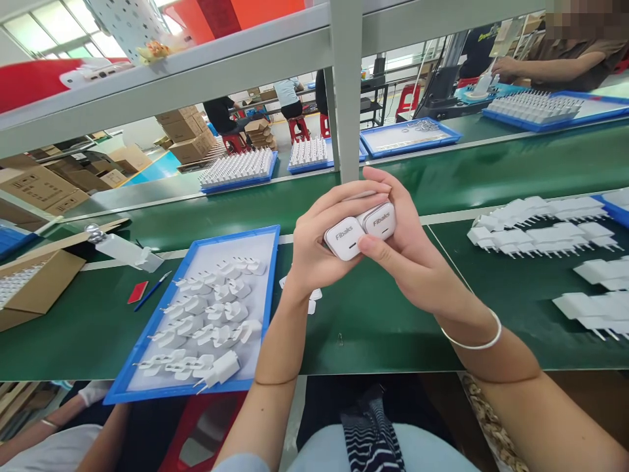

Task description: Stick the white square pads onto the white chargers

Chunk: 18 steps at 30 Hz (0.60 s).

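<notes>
- Pair of white adapters (pixel 344 244), glossy plastic, rounded-square faces, each printed "Fibaks" and pierced by one dark slot; held side by side above the middle of the surface (pixel 388 334), which is smooth and green.
- Left hand (pixel 314 236), curled round the pair from the left, fingers laid across the top.
- Right hand (pixel 415 246), cupped against the pair from the right, thumb pressed at the lower front; a pale bangle (pixel 479 342) is worn at the wrist.
- Rear of the pair: hidden by fingers; whether further units are held behind cannot be told.
- Small white pieces (pixel 312 306), partly covered by the left wrist; shape unclear.
- Blue-rimmed tray (pixel 272 295), left, pale-floored; filled with loose rows of white pronged plugs (pixel 221 370).
- White pronged blocks (pixel 538 239), set in rows on the right; some are cut off by the frame.
- Cardboard box (pixel 54 288), far left, cut off; small white parts are contained.
- Blue far tray (pixel 240 186), packed with upright white pronged pieces.
</notes>
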### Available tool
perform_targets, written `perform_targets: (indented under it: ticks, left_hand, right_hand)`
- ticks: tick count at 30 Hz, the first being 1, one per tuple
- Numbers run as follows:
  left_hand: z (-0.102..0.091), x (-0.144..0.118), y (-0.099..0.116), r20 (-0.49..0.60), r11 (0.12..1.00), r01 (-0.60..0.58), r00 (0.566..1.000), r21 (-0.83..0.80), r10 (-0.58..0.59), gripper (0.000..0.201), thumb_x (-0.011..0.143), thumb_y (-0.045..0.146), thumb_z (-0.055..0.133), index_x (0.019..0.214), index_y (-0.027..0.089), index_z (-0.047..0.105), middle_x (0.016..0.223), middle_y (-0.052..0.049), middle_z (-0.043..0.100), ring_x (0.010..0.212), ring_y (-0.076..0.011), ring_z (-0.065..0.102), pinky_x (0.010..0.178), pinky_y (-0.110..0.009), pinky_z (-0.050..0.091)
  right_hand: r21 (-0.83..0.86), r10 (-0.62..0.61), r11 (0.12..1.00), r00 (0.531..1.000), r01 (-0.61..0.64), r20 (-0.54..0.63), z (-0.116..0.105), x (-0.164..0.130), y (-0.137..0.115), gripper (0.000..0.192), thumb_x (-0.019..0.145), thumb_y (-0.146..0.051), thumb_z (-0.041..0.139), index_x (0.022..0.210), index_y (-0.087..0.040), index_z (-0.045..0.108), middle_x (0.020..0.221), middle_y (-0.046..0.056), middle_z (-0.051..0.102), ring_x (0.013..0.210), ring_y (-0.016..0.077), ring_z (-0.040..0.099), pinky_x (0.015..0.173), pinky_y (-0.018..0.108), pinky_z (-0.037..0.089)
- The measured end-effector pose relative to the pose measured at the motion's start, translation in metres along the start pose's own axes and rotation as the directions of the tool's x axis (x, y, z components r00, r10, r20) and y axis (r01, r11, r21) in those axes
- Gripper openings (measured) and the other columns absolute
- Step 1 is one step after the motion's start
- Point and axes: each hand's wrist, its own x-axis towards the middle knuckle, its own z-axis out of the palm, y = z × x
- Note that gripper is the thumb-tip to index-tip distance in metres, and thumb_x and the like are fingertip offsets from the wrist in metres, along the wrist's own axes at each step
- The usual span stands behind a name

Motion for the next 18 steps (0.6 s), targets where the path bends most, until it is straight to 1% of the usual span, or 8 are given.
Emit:
perform_targets:
  ticks: [3, 6, 11, 15, 18]
  left_hand:
    - [0.0006, 0.0005, 0.0040, -0.014, 1.000, 0.015, 1.000, 0.000, -0.015, 0.024, 0.094, 0.039, 0.067, 0.116, 0.031, 0.072, 0.119, -0.005, 0.073, 0.115, -0.0266, 0.070, 0.101, -0.048, 0.061]
    - [0.0010, -0.0001, 0.0059, 0.006, 1.000, 0.025, 1.000, -0.019, -0.024, 0.026, 0.094, 0.042, 0.066, 0.117, 0.032, 0.071, 0.122, -0.003, 0.072, 0.117, -0.0264, 0.070, 0.103, -0.048, 0.060]
    - [0.0022, -0.0006, 0.0057, -0.001, 1.000, -0.009, 1.000, -0.010, 0.009, 0.026, 0.095, 0.038, 0.066, 0.119, 0.032, 0.071, 0.120, -0.003, 0.073, 0.116, -0.0264, 0.070, 0.102, -0.048, 0.061]
    - [0.0036, -0.0008, 0.0064, 0.018, 0.999, -0.033, 0.999, -0.024, 0.034, 0.028, 0.096, 0.037, 0.064, 0.122, 0.031, 0.069, 0.123, -0.004, 0.072, 0.119, -0.0263, 0.069, 0.104, -0.046, 0.060]
    - [0.0053, -0.0034, 0.0078, 0.038, 1.000, 0.011, 0.999, -0.015, -0.011, 0.029, 0.098, 0.041, 0.060, 0.124, 0.032, 0.068, 0.126, -0.002, 0.071, 0.123, -0.0265, 0.068, 0.107, -0.048, 0.058]
  right_hand:
    - [-0.012, -0.010, 1.000, 0.999, 0.010, -0.037, 0.0039, -0.0003, 0.0015, 0.064, 0.093, -0.044, 0.068, 0.151, -0.043, 0.041, 0.158, -0.002, 0.042, 0.141, 0.0281, 0.050, 0.108, 0.041, 0.058]
    - [-0.029, 0.008, 1.000, 0.998, -0.009, -0.059, 0.0054, -0.0019, 0.0001, 0.065, 0.091, -0.047, 0.070, 0.149, -0.043, 0.041, 0.154, 0.000, 0.046, 0.137, 0.0296, 0.053, 0.101, 0.043, 0.063]
    - [-0.062, -0.034, 0.998, 0.996, 0.028, -0.084, 0.0075, -0.0048, -0.0018, 0.061, 0.091, -0.048, 0.070, 0.146, -0.044, 0.044, 0.153, 0.000, 0.045, 0.133, 0.0284, 0.057, 0.099, 0.041, 0.063]
    - [-0.091, -0.065, 0.994, 0.990, 0.054, -0.121, 0.0086, -0.0046, 0.0030, 0.058, 0.093, -0.057, 0.063, 0.146, -0.045, 0.042, 0.154, -0.001, 0.043, 0.132, 0.0288, 0.058, 0.097, 0.041, 0.063]
    - [-0.105, -0.070, 0.993, 0.986, 0.055, -0.151, 0.0086, -0.0035, 0.0076, 0.057, 0.093, -0.064, 0.059, 0.144, -0.047, 0.043, 0.151, -0.001, 0.046, 0.130, 0.0291, 0.059, 0.096, 0.042, 0.063]
